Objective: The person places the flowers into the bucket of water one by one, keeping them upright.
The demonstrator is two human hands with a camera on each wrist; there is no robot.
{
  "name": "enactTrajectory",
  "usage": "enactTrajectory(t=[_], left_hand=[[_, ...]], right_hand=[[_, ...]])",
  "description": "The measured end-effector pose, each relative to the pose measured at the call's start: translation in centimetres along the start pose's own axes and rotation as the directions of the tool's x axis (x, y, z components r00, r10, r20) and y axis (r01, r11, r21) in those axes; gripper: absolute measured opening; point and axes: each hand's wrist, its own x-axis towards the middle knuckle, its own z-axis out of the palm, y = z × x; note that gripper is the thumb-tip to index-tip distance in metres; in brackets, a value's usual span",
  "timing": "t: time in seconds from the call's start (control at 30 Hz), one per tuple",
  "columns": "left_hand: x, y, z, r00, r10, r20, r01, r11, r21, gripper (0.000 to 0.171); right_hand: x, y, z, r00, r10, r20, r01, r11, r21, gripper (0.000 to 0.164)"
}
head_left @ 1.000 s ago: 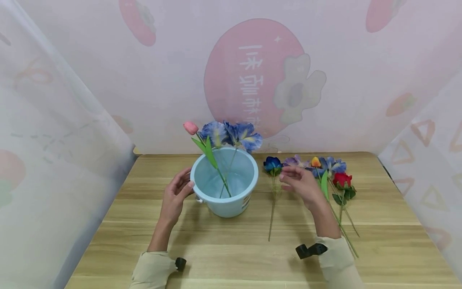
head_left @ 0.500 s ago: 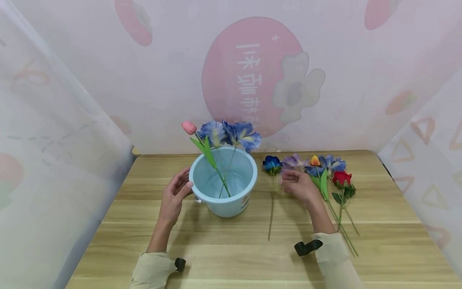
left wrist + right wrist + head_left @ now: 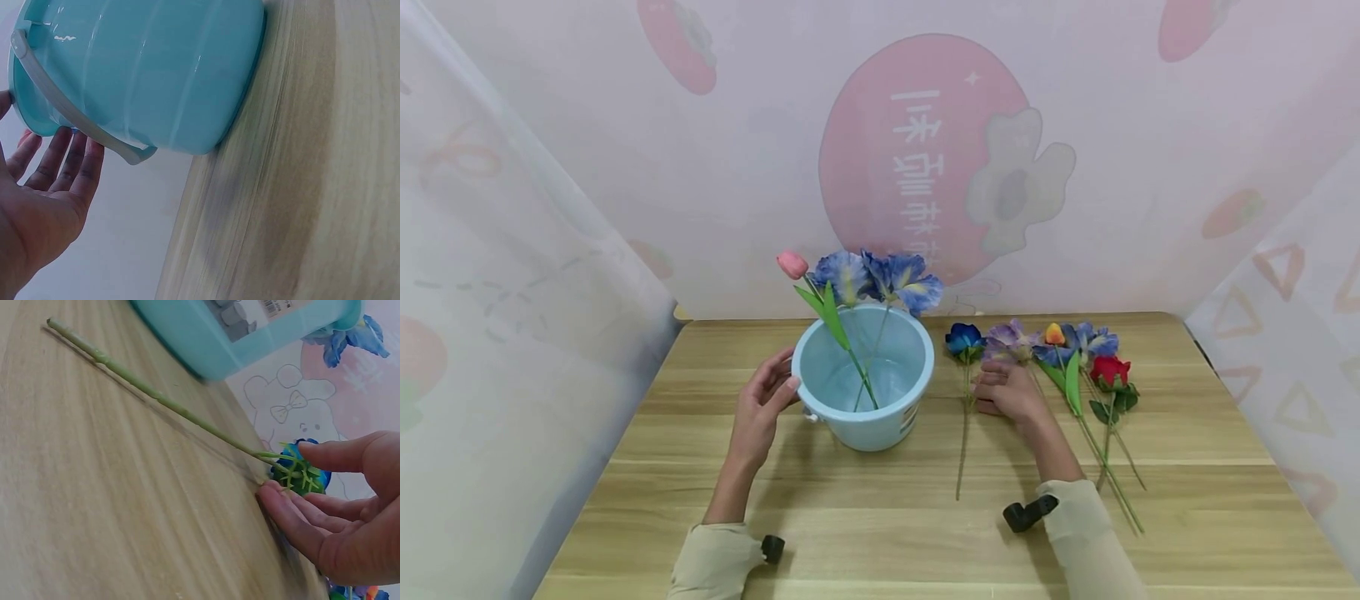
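Note:
A light blue bucket (image 3: 865, 429) stands upright on the table, holding a pink tulip (image 3: 792, 265) and blue irises (image 3: 898, 279). My left hand (image 3: 760, 408) touches its left side near the rim; in the left wrist view, the fingers (image 3: 75, 165) extend to the wall beside the handle (image 3: 81, 119). My right hand (image 3: 1011, 392) is low at a blue rose (image 3: 965, 340) lying on the table. In the right wrist view, its thumb and fingertips (image 3: 275, 494) are parted around the top of the rose's stem (image 3: 181, 411), just below the bloom.
Right of the blue rose lie a purple flower (image 3: 1011, 337), an orange tulip (image 3: 1055, 335), a blue iris (image 3: 1093, 342) and a red rose (image 3: 1110, 371), stems toward the front. A printed backdrop (image 3: 737, 183) rises behind the wooden table (image 3: 880, 525).
My right hand has lowered and moved slightly left, toward the front, coming to the blue rose's stem. My left hand has stayed at the bucket.

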Motion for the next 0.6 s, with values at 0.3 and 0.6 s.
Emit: enactTrajectory(t=[0.3, 0.6], left_hand=[[-0.02, -0.06, -0.05, 1.000, 0.005, -0.004, -0.005, 1.000, -0.008, 0.049], [-0.05, 0.03, 0.04, 1.000, 0.012, 0.000, -0.012, 1.000, -0.007, 0.049]], right_hand=[[0.31, 0.27, 0.19, 0.999, 0.017, 0.039, -0.018, 0.999, 0.030, 0.063], [0.84, 0.62, 0.23, 0.998, 0.024, 0.054, -0.027, 0.998, 0.065, 0.061]])
